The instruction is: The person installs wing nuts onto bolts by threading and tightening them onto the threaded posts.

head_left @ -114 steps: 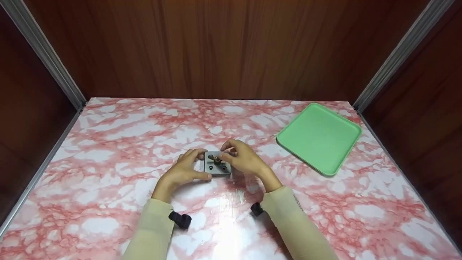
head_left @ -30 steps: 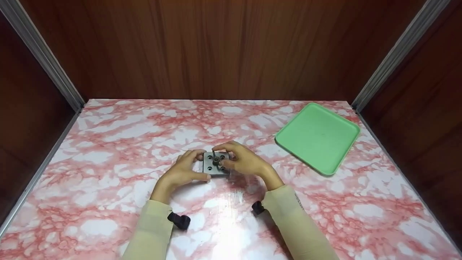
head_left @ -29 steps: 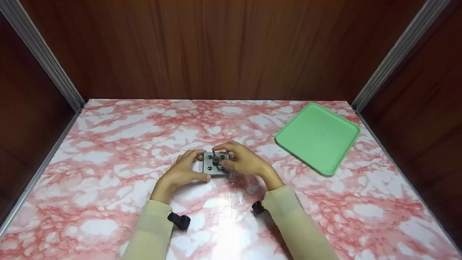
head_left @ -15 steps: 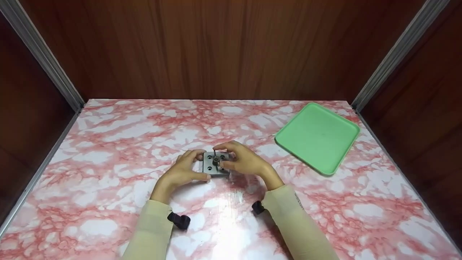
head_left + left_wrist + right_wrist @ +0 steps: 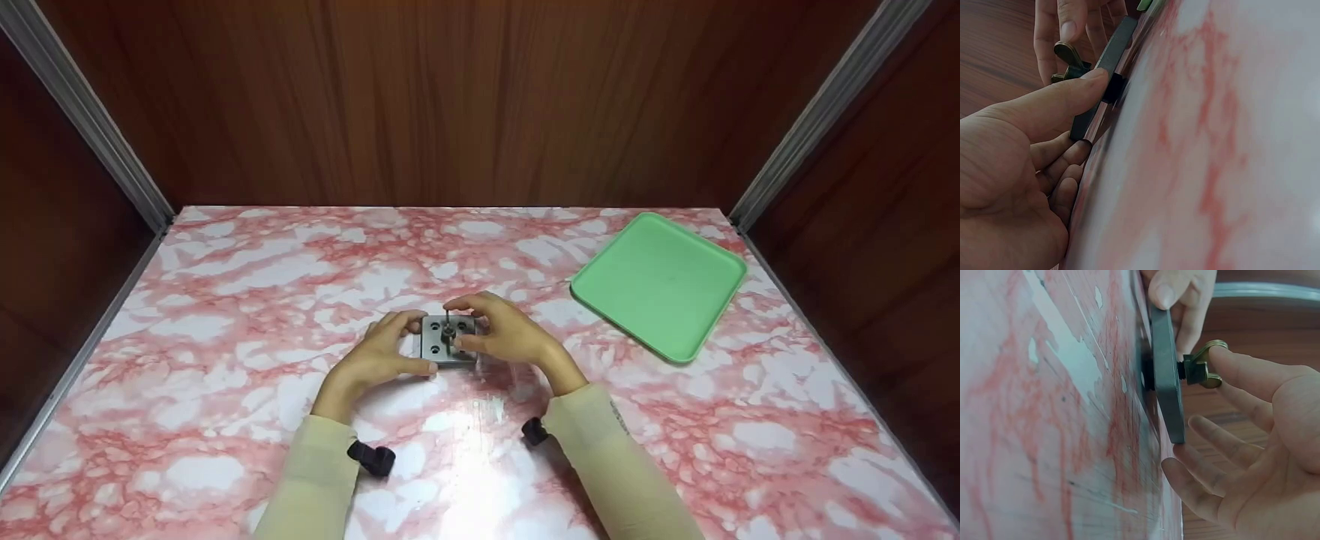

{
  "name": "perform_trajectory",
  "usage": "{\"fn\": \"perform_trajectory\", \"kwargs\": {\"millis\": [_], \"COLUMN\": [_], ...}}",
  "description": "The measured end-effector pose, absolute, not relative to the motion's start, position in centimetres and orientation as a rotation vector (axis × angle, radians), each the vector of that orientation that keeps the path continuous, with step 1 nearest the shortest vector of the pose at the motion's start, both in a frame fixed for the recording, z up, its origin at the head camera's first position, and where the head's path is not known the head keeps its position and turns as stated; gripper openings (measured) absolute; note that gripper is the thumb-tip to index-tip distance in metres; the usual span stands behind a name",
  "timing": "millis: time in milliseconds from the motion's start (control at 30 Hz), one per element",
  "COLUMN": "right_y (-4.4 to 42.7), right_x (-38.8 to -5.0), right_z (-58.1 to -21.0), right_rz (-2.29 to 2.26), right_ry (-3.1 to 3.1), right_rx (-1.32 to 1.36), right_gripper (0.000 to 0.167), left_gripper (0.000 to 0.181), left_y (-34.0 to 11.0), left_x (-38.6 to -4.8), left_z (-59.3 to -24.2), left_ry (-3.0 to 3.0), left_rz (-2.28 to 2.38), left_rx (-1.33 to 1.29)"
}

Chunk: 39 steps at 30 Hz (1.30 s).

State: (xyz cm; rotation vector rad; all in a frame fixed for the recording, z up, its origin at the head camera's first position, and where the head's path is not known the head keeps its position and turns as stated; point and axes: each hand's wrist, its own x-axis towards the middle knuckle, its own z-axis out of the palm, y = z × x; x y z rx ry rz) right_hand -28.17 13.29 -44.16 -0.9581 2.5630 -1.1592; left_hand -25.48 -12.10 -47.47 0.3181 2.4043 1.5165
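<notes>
Wingnut [image 5: 448, 332], right hand [image 5: 511, 331] seemingly pinching, left hand [image 5: 381, 355] gripping plate [image 5: 436, 338], marbled tabletop [image 5: 300, 259], brown walls [image 5: 450, 105]

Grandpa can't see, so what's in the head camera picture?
A person's left grip holds a gray plate; the right grip pinches a wing nut on it. A green tray lies to the right on a marbled table.

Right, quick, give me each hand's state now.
Left hand: closed on the square gray plate, thumb and fingers at its edges.
Right hand: holding the wing nut between thumb and index finger.
</notes>
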Motion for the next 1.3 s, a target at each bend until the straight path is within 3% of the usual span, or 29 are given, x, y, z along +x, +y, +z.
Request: {"fn": "perform_trajectory", "kwargs": {"millis": [1300], "right_y": [12.2], "right_x": [-27.7], "right_z": [-44.6], "right_rz": [-1.243], "right_ry": [2.646], "right_rx": [-0.751], "right_gripper": [0.048], "left_gripper": [0.091], "left_y": [-11.9], "left_x": [-25.6], "left_z": [-47.5], "left_ry": [2.419], "left_rz": [1.528], "left_rx": [0.296]}}
